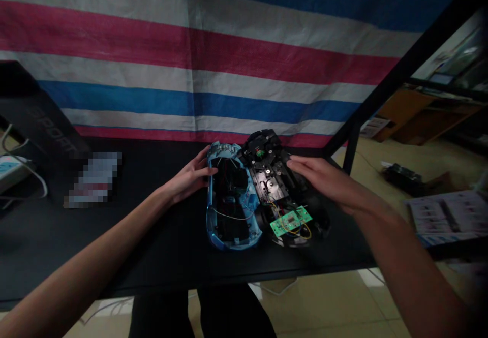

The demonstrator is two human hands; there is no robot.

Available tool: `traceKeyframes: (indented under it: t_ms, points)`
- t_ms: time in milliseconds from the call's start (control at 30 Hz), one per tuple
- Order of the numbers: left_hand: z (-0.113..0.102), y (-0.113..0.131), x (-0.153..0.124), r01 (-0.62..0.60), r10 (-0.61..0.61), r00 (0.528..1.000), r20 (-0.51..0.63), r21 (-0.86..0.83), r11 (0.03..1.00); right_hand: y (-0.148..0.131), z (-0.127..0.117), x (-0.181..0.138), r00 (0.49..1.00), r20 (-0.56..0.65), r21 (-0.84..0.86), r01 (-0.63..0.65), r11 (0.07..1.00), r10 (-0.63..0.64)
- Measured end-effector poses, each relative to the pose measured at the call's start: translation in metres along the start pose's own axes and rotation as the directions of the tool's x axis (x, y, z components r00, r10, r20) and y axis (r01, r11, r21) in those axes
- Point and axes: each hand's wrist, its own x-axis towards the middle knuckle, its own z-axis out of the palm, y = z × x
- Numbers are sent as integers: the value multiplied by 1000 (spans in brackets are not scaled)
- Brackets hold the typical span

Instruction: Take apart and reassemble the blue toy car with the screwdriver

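A blue toy car body shell [251, 228] lies upside down on the black table, its hollow inside facing up. My left hand [195, 174] grips the shell's left edge, thumb over the rim. Beside it on the right is the black toy car chassis [272, 183], slightly tilted in direction and touching or very near the shell. On the chassis's near end sits a green circuit board [292, 220] with yellow wires. My right hand [314, 170] holds the chassis by its right side; its lower fingers are hidden. Thin wires run across the shell's inside.
The black table [160, 256] ends close to my legs. A pixelated item [95, 178] lies at left, near a dark box [41, 119] and a white power strip [15, 167]. Striped sheeting [229, 79] hangs behind. Papers [450, 216] are at right, beyond the table.
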Motion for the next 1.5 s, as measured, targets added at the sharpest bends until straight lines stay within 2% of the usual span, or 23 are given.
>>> traceKeyframes:
  t_ms: [67, 133, 300, 367, 467, 533, 800, 900, 1167, 1500]
  points:
    - [0, 1, 0, 11, -11, 1000, 2, 3, 1000, 16, 0, 1, 986, -69, 134, -140, 981, 150]
    - [-2, 1, 1, 16, -16, 1000, 15, 1, 1000, 32, 2, 3, 950, -115, 278, -251, 927, 292]
    - [-4, 2, 0, 26, -26, 999, 20, 3, 1000, 64, 11, 10, 901, -108, 503, -314, 805, 419]
    - [-5, 2, 0, 30, -30, 999, 16, 4, 1000, 71, 16, 17, 913, -56, 548, -310, 777, 404]
    - [-8, 2, 1, 32, -32, 999, 21, 8, 999, 78, 25, 29, 954, 80, 601, -276, 750, 288]
    - [-11, 0, 2, 35, -35, 999, 16, 5, 999, 82, 30, 36, 968, 112, 618, -246, 747, 225]
    - [-11, -4, 3, 0, 0, 1000, 17, 2, 1000, 101, 38, 50, 977, 40, 592, -191, 783, 208]
    - [-7, -4, 4, -17, 17, 1000, 2, 3, 1000, 103, 38, 50, 986, 23, 589, -145, 795, 163]
    - [8, 1, 5, -50, 49, 996, -70, -11, 999, 98, 38, 46, 989, 38, 622, -135, 771, 142]
    - [3, 1, 5, -35, 34, 997, -67, -18, 999, 98, 38, 45, 988, 65, 622, -150, 768, 140]
